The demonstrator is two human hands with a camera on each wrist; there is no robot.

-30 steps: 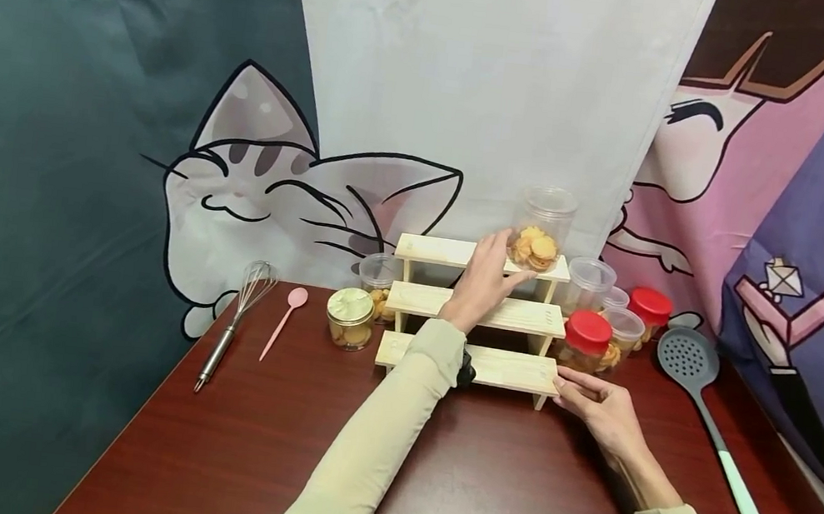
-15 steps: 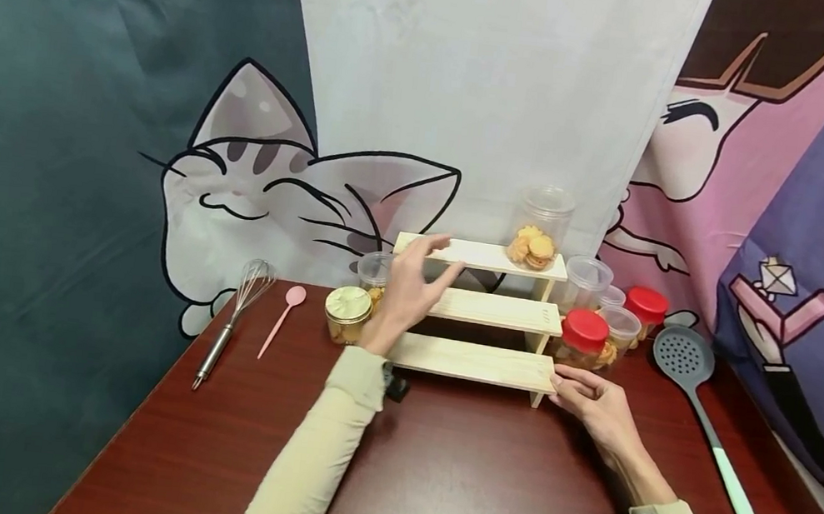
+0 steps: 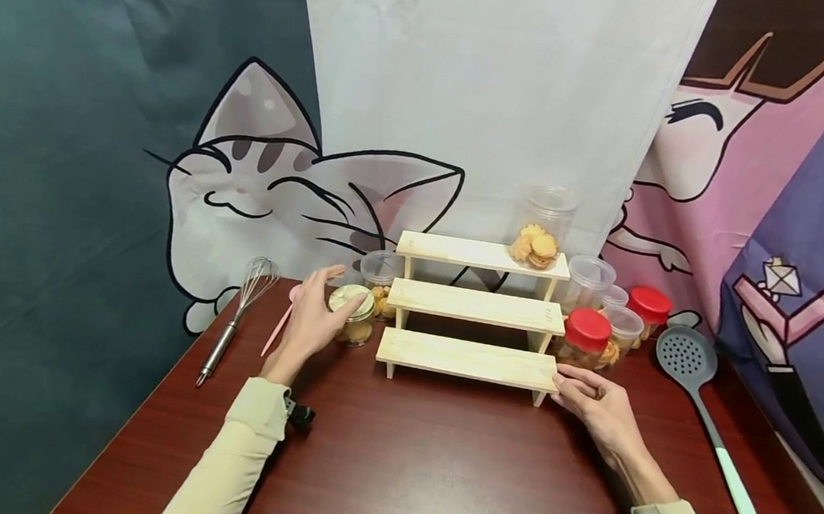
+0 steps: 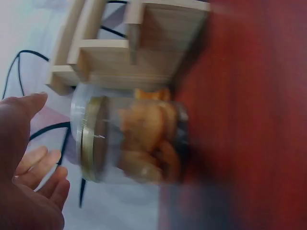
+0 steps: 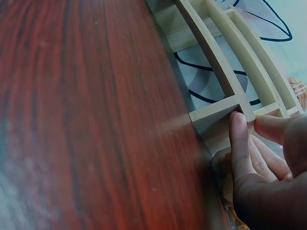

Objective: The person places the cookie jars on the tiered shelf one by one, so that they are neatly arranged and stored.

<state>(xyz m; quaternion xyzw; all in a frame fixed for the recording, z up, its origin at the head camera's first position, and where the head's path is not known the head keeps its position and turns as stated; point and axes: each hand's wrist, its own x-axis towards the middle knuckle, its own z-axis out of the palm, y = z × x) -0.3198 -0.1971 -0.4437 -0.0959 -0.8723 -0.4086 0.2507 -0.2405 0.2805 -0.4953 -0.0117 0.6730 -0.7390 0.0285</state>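
Observation:
A three-tier wooden display stand (image 3: 475, 304) stands on the table. My right hand (image 3: 602, 413) pinches the right end of its lowest board (image 5: 243, 109) between thumb and finger. My left hand (image 3: 309, 322) is at the gold-lidded jar (image 3: 354, 333) left of the stand, its thumb overlapping the lid in the head view. In the left wrist view its fingers (image 4: 41, 170) are spread beside the lid, holding nothing, and cookies (image 4: 144, 139) show through the jar's clear wall. On the top tier's right end sits a clear jar (image 3: 545, 221) of cookies.
Another clear tub (image 3: 381, 266) stands behind the gold-lidded jar. A whisk (image 3: 233, 326) and a pink spoon (image 3: 280, 328) lie at the left. Right of the stand cluster red-lidded jars (image 3: 588, 330) and clear tubs (image 3: 589, 280). A grey slotted turner (image 3: 690, 357) lies far right.
My left hand has let go of the clear jar on the top tier and moved left and down to the gold-lidded jar. My right hand has stayed at the stand's lowest board.

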